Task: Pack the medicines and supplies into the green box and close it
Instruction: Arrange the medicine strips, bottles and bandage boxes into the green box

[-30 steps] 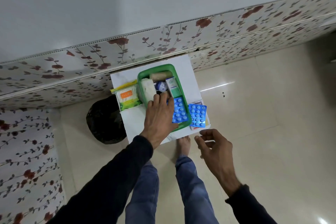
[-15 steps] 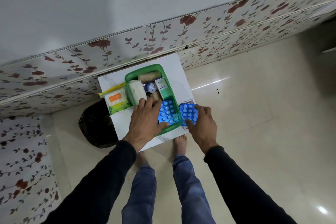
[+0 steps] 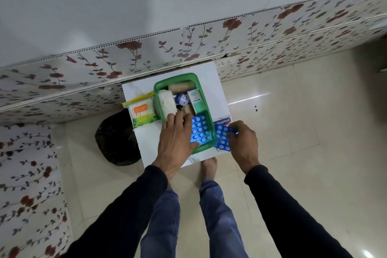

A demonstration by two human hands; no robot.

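Your left hand (image 3: 178,142) rests spread open on the near end of the green box (image 3: 211,138), whose long axis runs away from you on the small white table (image 3: 146,138). Your right hand (image 3: 243,142) pinches a blue blister strip (image 3: 223,141) just right of the box, tilted.

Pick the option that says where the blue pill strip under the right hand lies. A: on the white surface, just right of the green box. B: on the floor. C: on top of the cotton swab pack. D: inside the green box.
A: the right hand grips the blue pill strip outside the green box, on the white surface, partly over a Hansaplast pack.
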